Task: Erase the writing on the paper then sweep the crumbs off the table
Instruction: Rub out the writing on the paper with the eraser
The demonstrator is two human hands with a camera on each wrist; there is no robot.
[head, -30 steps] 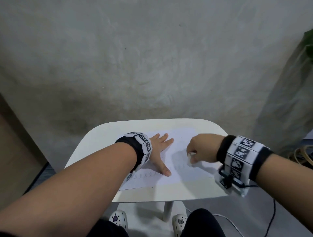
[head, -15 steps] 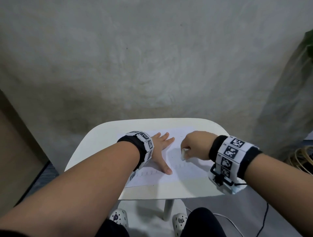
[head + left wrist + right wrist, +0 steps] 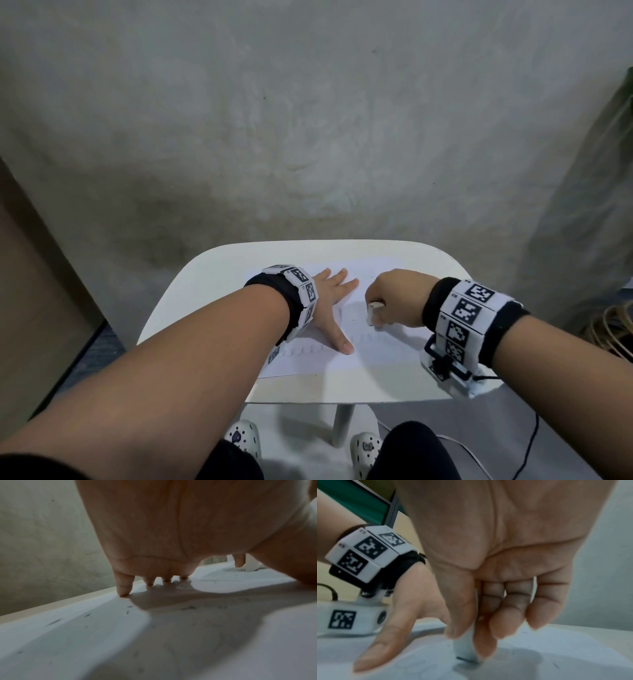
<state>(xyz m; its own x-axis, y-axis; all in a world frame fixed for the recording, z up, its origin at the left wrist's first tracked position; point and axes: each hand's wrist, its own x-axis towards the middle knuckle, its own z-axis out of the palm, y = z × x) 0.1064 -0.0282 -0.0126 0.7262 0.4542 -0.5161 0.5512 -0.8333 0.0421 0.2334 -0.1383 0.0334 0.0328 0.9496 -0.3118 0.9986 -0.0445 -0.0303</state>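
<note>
A white sheet of paper (image 3: 373,359) lies on the small white table (image 3: 212,270). Faint looped pencil writing (image 3: 301,350) runs along its near edge. My left hand (image 3: 334,308) lies flat with spread fingers and presses the sheet down. My right hand (image 3: 390,298) pinches a white eraser (image 3: 372,312) between thumb and fingers, its tip on the paper just right of the left thumb. In the right wrist view the eraser (image 3: 465,647) stands upright on the paper. Dark eraser crumbs (image 3: 54,621) are scattered over the sheet in the left wrist view.
The table stands against a grey wall (image 3: 308,120). A brown panel (image 3: 30,308) is at the left and coiled cable (image 3: 613,329) at the right. Below the table's near edge are my knees and white shoes (image 3: 241,438).
My right hand with the eraser has slid left across the paper toward the left hand, rubbing as it goes. The left hand stays pressed on the sheet.
</note>
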